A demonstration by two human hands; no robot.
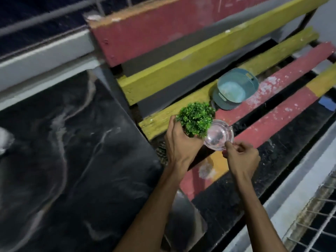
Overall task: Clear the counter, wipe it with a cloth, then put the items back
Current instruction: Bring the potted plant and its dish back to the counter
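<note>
My left hand [179,142] grips a small potted plant [196,118] with dense green leaves; its pot is hidden by my fingers. My right hand [241,158] pinches the near rim of a clear glass ashtray [219,136], held just right of the plant. Both are above the red and yellow slats of a bench seat [283,113]. The black marble counter [69,157] with pale veins fills the left half of the view. A white cloth-like patch [4,140] shows at the far left edge.
A blue-grey cap [234,89] lies upside down on the bench slats behind the plant. The bench backrest [163,28] rises at the top. A white ledge and a wire grille [312,220] run along the right. A railing crosses the top left.
</note>
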